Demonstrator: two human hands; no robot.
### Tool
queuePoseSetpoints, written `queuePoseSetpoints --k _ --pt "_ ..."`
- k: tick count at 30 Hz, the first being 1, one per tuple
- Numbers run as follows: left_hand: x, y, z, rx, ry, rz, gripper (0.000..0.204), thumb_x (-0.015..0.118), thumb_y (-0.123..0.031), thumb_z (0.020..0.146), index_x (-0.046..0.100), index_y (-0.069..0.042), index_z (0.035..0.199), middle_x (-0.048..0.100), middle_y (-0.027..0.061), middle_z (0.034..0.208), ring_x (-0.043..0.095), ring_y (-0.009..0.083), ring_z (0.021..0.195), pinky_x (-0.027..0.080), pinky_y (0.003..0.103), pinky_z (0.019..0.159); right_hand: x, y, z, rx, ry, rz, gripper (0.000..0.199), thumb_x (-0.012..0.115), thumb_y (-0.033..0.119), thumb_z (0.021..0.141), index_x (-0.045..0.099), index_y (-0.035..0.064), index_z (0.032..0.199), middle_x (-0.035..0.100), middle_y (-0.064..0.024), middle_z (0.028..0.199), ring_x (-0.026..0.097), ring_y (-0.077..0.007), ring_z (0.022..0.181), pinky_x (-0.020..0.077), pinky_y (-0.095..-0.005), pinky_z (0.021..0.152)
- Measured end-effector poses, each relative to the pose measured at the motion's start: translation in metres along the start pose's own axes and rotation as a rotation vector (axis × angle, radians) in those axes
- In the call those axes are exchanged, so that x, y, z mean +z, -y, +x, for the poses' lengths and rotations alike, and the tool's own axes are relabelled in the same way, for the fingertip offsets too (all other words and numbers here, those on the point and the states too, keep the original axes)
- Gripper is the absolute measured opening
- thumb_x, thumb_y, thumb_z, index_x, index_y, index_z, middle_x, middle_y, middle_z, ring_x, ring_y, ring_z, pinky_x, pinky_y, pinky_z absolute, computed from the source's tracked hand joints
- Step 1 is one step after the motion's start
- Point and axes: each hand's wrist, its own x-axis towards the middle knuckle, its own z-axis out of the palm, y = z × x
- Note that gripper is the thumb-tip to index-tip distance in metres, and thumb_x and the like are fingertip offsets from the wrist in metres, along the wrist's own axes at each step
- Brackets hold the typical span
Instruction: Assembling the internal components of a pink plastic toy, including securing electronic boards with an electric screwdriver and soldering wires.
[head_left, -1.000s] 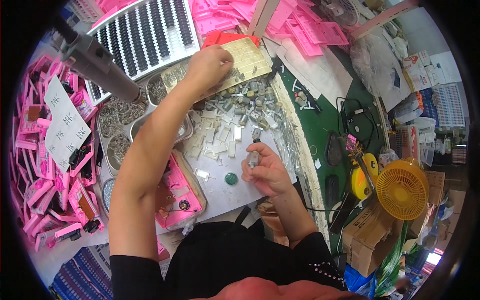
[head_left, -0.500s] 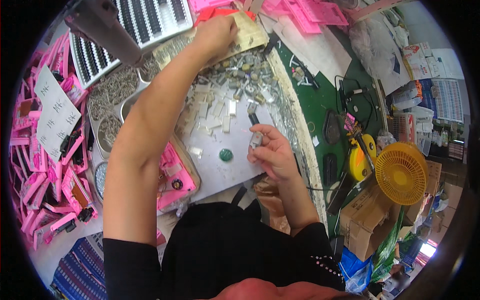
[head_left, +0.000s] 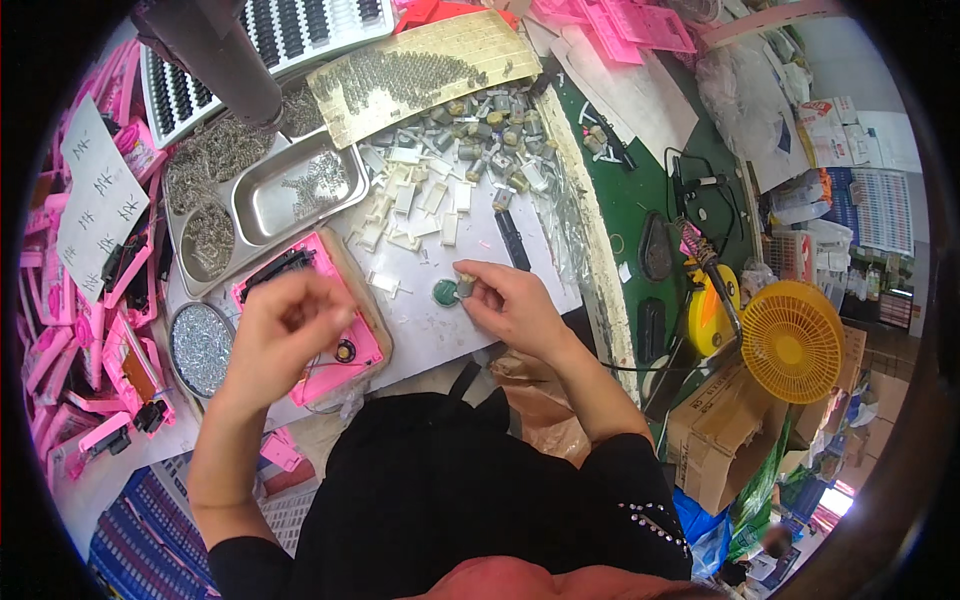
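My left hand [head_left: 290,325] hovers, a little blurred, over a pink plastic casing [head_left: 372,340] with black parts in it. Its fingers are curled together; whatever they may pinch is too small to make out. Between thumb and fingertips, my right hand [head_left: 518,308] holds a small grey motor [head_left: 466,286]. The motor is right beside a small round green pot [head_left: 445,292] on the white worktop. Behind my right hand lies a black stick-like tool [head_left: 512,240]. White plastic pieces [head_left: 432,197] lie scattered farther back, next to a pile of small motors [head_left: 490,130].
A gold plate [head_left: 345,120] carries rows of tiny metal parts. Steel trays [head_left: 240,205] hold springs, and a round dish [head_left: 200,345] holds screws. Pink casings [head_left: 75,400] crowd the left. A dark post [head_left: 225,70] overhangs the back left. At right are a yellow fan [head_left: 792,340] and cardboard box [head_left: 715,440].
My left hand has come back from the gold plate, toward me, to above the pink casing. My right hand has moved left with the motor, to the green pot.
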Motion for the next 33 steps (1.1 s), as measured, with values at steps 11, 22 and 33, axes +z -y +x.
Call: queuePoseSetpoints --k 11,22,33 --pt "0.007 0.086 -0.058 0.261 -0.162 -0.047 0.012 0.066 0.007 0.091 0.065 0.003 0.103 0.062 0.0095 0.106 0.063 0.0137 0.091 0.052 0.025 0.074 0.008 0.003 -0.004 0.085 -0.059 -0.079 0.042 0.069 0.008 0.084 0.067 0.0037 0.126 0.065 -0.0090 0.078 0.063 -0.0240 0.068 0.0516 -0.0363 0.066" --pt "0.029 0.092 -0.056 0.405 -0.215 0.172 0.011 0.071 0.006 0.087 0.068 0.002 0.097 0.065 0.0112 0.101 0.064 0.0158 0.086 0.053 0.027 0.076 0.032 0.005 -0.002 -0.091 -0.210 -0.360 0.038 0.069 0.007 0.081 0.067 0.0027 0.119 0.063 -0.0099 0.081 0.064 -0.0240 0.072 0.0533 -0.0358 0.068" --pt "0.043 0.093 -0.042 0.374 -0.250 0.160 0.013 0.072 0.003 0.089 0.070 0.001 0.102 0.070 0.0098 0.097 0.069 0.0181 0.085 0.056 0.028 0.075 0.043 0.042 -0.021 0.138 0.075 0.880 0.046 0.069 -0.004 0.093 0.055 0.0023 0.137 0.065 0.0011 0.105 0.058 -0.0034 0.085 0.0459 -0.0185 0.072"
